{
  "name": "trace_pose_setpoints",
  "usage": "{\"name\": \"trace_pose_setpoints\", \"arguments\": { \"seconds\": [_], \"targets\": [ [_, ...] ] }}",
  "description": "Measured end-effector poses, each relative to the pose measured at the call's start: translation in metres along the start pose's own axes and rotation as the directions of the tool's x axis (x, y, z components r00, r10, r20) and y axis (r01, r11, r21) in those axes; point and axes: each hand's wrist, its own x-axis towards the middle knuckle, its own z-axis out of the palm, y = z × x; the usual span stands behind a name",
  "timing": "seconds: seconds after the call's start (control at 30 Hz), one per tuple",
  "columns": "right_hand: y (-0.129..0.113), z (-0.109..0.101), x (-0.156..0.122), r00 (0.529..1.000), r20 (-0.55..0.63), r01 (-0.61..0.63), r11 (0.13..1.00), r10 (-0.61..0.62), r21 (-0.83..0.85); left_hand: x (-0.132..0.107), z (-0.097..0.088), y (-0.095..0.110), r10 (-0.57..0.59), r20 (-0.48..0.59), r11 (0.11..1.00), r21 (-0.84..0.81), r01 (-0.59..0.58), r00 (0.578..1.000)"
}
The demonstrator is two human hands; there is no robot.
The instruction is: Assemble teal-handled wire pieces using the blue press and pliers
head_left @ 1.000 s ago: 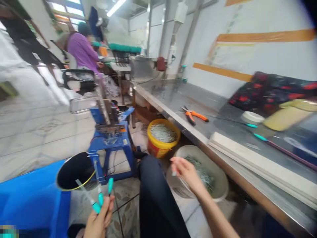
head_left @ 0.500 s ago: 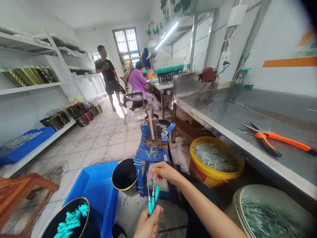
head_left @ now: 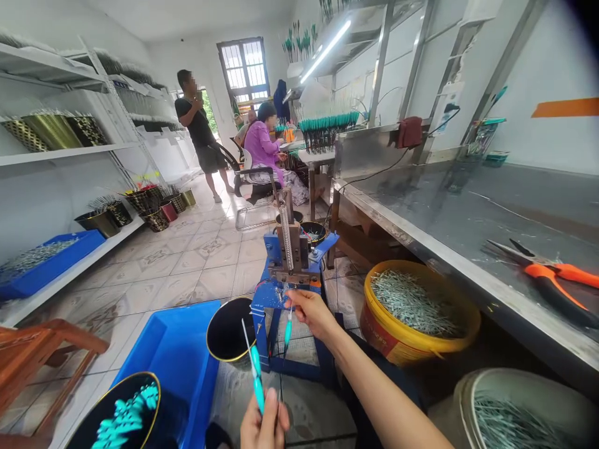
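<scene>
My left hand (head_left: 264, 421) sits at the bottom of the view, pinching a thin stick with a teal section (head_left: 256, 374) that tilts up and to the left. My right hand (head_left: 311, 315) is raised in front of a blue stool, with a second teal-tipped stick (head_left: 288, 327) hanging below its fingers. Just behind that hand, a small metal press with a coiled rod (head_left: 287, 246) stands on the stool. The two hands are apart. The fingers of my right hand hide the top of its stick.
A black gold-rimmed bin (head_left: 229, 330) stands beside a blue plastic crate (head_left: 173, 368). A black bin (head_left: 154, 399) of teal pieces is at lower left. To the right are a yellow bucket (head_left: 388, 330), a grey basin (head_left: 468, 405) and a steel bench (head_left: 444, 206) with orange pliers (head_left: 552, 277). Two people are farther back.
My view has swung left and steadied. My right hand has moved from above the grey basin to the stool, and the sticks have separated, with one now in each hand.
</scene>
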Motion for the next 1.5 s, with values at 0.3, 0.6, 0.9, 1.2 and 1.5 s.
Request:
{"name": "trace_pose_setpoints", "arguments": {
  "seconds": [0.3,0.6,0.9,1.2,1.5],
  "targets": [
    [0.008,-0.004,-0.008,0.963,0.238,-0.180,0.961,0.128,0.210,0.052,0.059,0.065,0.081,0.117,0.983,-0.172,-0.060,0.990],
    [0.006,-0.004,-0.005,0.987,0.132,-0.126,0.963,0.096,0.239,0.078,0.071,0.075,0.008,0.167,0.971,-0.236,0.033,0.986],
    [0.007,0.002,-0.002,1.000,-0.026,0.011,0.989,-0.007,0.147,0.074,0.066,0.077,-0.026,0.208,0.969,-0.237,0.076,0.978],
    [0.006,-0.003,0.000,0.989,0.106,-0.126,0.960,0.103,0.248,0.060,0.059,0.072,0.015,0.143,0.979,-0.204,0.014,0.990],
    [0.014,-0.009,-0.001,0.990,0.123,-0.093,0.958,0.062,0.270,0.081,0.075,0.081,0.012,0.141,0.979,-0.202,0.017,0.990]
  ]
}}
